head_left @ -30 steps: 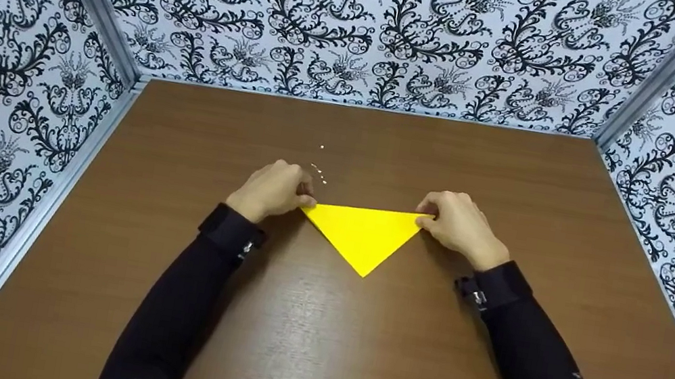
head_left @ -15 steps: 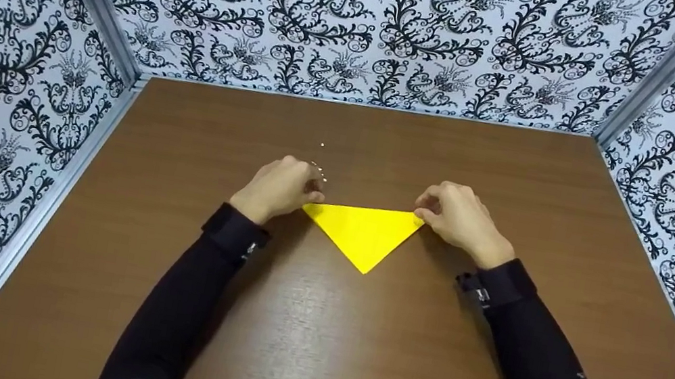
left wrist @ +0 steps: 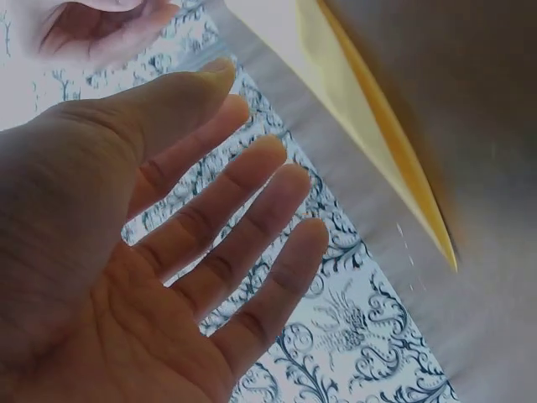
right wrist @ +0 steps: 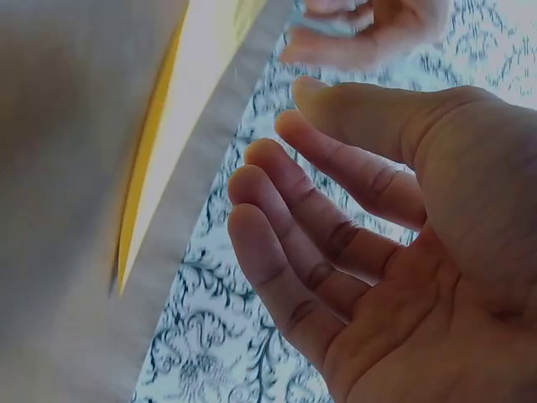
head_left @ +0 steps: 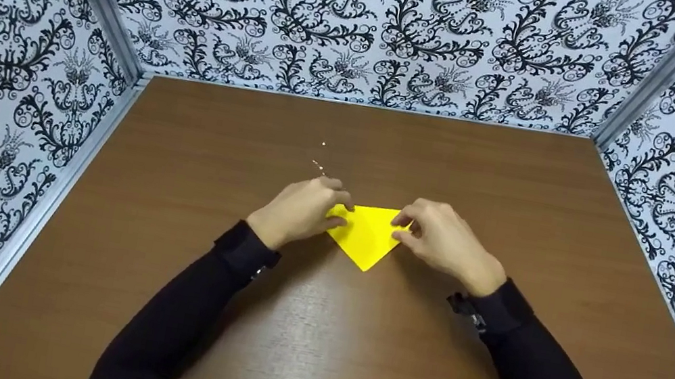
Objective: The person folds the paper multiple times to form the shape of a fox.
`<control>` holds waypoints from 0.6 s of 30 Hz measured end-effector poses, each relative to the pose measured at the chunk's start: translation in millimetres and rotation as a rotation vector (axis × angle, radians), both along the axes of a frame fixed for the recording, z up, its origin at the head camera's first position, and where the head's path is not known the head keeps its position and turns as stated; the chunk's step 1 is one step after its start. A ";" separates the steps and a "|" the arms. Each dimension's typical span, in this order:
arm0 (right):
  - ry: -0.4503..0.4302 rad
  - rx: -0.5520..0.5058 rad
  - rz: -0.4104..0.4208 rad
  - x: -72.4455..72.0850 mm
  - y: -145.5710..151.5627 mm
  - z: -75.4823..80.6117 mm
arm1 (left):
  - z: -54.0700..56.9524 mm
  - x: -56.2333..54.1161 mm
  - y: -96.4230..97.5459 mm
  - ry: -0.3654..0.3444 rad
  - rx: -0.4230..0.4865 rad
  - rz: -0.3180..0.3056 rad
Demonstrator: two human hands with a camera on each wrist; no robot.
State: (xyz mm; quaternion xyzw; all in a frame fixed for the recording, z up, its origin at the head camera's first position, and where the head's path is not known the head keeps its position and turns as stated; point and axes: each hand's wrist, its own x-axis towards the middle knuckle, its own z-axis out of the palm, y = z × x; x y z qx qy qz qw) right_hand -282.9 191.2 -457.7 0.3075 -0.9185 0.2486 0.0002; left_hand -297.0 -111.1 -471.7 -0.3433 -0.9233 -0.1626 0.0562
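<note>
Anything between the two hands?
Yes, the yellow paper. The head view shows it between the left hand and right hand, both overlapping its sides in that picture.

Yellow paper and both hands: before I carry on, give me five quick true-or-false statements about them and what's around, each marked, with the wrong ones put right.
1. One corner of the paper points away from the back wall. True.

2. The left hand pinches the paper. False: the left wrist view shows the left hand open, holding nothing.

3. The right hand holds nothing. True.

4. The white specks on the table lie nearer the back wall than the paper does. True.

5. The back wall is plain white. False: the back wall carries a black scroll pattern.
</note>
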 end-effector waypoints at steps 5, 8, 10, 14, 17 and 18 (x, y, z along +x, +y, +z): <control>0.006 0.035 0.050 16.2 -12.5 -5.2 | -5.4 8.3 8.8 0.013 -0.036 -0.029; 0.035 0.065 0.077 22.4 -17.8 -9.5 | -7.9 11.5 11.3 0.003 -0.047 -0.023; 0.056 0.088 0.098 25.3 -20.8 -12.3 | -9.4 12.7 12.0 -0.007 -0.057 -0.018; 0.082 0.125 0.121 29.7 -25.4 -15.9 | -11.8 12.8 13.1 -0.024 -0.081 -0.019; 0.093 0.141 0.128 32.8 -28.7 -16.7 | -13.4 12.1 13.3 -0.040 -0.093 -0.020; 0.103 0.148 0.133 33.5 -29.9 -17.4 | -13.8 12.0 13.1 -0.045 -0.098 -0.020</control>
